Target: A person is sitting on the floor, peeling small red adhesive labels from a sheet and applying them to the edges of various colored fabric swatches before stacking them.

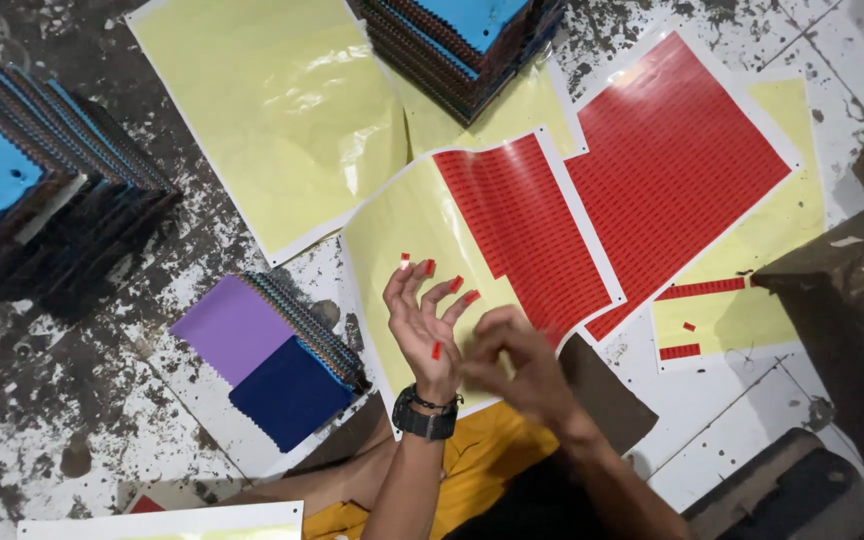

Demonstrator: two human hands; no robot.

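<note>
Closest to me, the person's left hand (422, 320) was raised with its fingers spread wide and slightly curled, gripping nothing, yet a small red sticker (471, 296) clung to nearly every fingertip and another sat near the base of the thumb. The right hand (512, 360), blurred, was just beside it, fingers bunched toward the left palm; I could not tell whether it pinched a sticker or was only reaching for one. A black watch (424, 415) circled the left wrist. It struck me that those loosely stuck bits could easily fold on themselves, stick to one another if the fingers closed, or drop onto the speckled floor (82, 400) and pick up grit, spoiling their glue. Just beyond the hands lay the half-peeled sticker sheet (522, 225), red rows on its right part and bare yellow backing on the left, its edge curling up; a careless tug there might tear rows loose or crease the backing. To the left sat a fan of fabric swatches (272, 360), purple and navy on top. Farther off lay a fuller red sheet (672, 160), an emptied yellow sheet (272, 110), and tall swatch stacks (462, 40), which looked liable to slide if bumped.
</note>
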